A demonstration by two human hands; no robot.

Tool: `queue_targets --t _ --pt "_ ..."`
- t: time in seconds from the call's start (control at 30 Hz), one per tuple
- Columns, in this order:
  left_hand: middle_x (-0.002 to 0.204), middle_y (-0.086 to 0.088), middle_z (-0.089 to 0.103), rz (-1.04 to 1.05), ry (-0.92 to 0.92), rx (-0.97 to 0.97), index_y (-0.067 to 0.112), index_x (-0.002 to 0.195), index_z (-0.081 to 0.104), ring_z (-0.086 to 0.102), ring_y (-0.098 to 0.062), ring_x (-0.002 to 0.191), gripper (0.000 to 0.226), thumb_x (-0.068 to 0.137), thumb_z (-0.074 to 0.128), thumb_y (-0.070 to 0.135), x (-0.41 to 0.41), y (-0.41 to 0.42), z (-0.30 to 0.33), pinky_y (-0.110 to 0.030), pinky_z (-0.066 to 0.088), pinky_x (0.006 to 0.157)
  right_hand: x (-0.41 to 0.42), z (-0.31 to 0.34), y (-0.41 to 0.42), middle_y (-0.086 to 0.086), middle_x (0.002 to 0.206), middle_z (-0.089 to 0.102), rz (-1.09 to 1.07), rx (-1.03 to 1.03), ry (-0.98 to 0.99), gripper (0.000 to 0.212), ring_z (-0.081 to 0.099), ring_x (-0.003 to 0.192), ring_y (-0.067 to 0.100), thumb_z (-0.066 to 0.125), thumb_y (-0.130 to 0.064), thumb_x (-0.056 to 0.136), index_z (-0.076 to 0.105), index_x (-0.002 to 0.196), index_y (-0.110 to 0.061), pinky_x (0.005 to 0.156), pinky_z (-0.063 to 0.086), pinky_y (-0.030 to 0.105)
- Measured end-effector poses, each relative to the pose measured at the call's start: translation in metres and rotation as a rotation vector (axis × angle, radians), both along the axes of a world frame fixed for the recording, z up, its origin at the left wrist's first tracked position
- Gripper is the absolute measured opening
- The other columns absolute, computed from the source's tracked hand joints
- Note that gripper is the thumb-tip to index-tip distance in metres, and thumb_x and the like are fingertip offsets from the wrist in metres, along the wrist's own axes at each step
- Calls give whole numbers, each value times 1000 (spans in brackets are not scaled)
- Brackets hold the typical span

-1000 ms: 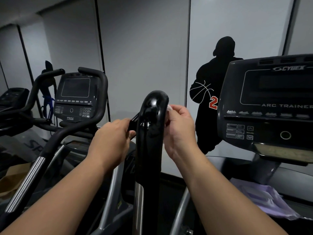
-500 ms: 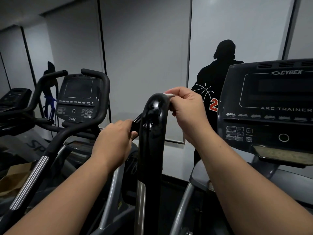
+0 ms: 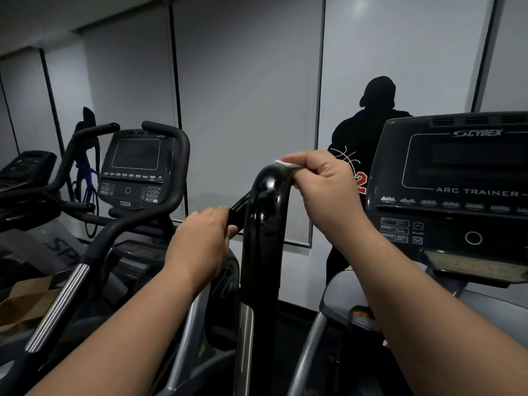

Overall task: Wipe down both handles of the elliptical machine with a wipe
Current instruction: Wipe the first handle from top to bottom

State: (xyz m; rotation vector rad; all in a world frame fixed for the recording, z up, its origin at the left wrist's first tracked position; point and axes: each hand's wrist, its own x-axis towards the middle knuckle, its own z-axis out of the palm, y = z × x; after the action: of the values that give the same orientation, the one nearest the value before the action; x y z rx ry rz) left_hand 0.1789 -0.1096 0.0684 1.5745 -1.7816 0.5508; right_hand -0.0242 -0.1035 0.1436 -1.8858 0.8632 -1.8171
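A glossy black handle [image 3: 264,224] of the elliptical machine rises upright in the middle of the head view and curves over at its top. My right hand [image 3: 323,190] pinches a small white wipe [image 3: 285,164] and presses it on the curved top of that handle. My left hand [image 3: 200,241] grips a short black side bar [image 3: 238,208] that sticks out to the left of the handle. The machine's black console [image 3: 457,190] stands to the right. The machine's other handle is out of view.
A second machine with a console [image 3: 134,170] and curved black handlebars [image 3: 168,192] stands close on the left. A wall with a dark basketball-player silhouette [image 3: 363,132] is just behind. A cardboard box [image 3: 25,301] lies at the lower left.
My right hand has slid with the wipe from the handle's right side up over its curved top. My left hand has kept its grip on the side bar.
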Motion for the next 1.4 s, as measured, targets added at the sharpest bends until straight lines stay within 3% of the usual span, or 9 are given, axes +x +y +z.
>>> queue_targets --t 0.1,0.2,0.33,0.67,0.8,0.97,1.17,1.3,1.4 --pt "94 1 65 9 8 0 23 105 59 55 -28 84 14 96 52 31 1 -1 0 -42 46 73 2 -5 8 4 101 66 -16 -90 13 32 64 93 5 57 4 91 78 97 -20 93 52 24" --pt "96 1 65 7 10 7 23 107 59 54 -28 86 15 97 53 32 0 0 0 -42 46 74 1 -6 5 1 102 68 -11 -52 -23 32 67 97 9 60 -2 91 78 95 -28 96 54 37" --pt "95 -1 64 2 30 0 20 105 59 54 -28 86 14 96 51 28 -1 0 0 -41 44 71 2 -7 20 5 100 65 -36 -204 55 35 64 94 8 56 8 89 77 96 -19 87 52 19" --pt "94 -2 66 2 16 -18 21 107 61 55 -30 83 17 97 52 31 -1 1 0 -39 40 67 2 -16 30 4 98 62 -89 -263 53 27 63 91 9 60 3 91 77 103 -14 87 54 26" --pt "93 -3 65 24 36 -6 21 108 61 55 -31 84 17 96 56 32 -2 2 -1 -37 36 65 6 -29 45 6 93 58 -142 -401 120 22 58 80 7 62 4 91 77 103 -7 75 49 17" --pt "103 -3 68 -9 129 126 27 119 61 59 -29 97 24 97 53 33 1 1 5 -42 49 77 4 -31 48 5 91 59 -199 -426 129 19 59 79 10 62 0 92 76 104 -7 73 54 33" --pt "108 -3 75 -183 541 191 26 112 72 68 -24 102 24 96 56 32 -1 13 25 -45 54 93 3 -31 51 5 92 57 -245 -488 212 18 59 74 20 62 -2 94 75 104 -7 67 53 40" --pt "86 -11 69 -644 1129 146 10 102 71 65 -18 71 29 100 55 34 -34 54 53 -29 56 64 10 -43 66 13 97 58 -251 -594 337 21 60 82 31 60 -5 94 73 110 -1 71 52 45" --pt "78 -11 60 -757 1172 241 4 107 64 56 -17 61 32 104 51 32 -50 77 75 -23 48 51 2 -37 62 13 96 59 -296 -635 368 20 59 83 31 61 -8 95 73 109 -1 72 52 46"
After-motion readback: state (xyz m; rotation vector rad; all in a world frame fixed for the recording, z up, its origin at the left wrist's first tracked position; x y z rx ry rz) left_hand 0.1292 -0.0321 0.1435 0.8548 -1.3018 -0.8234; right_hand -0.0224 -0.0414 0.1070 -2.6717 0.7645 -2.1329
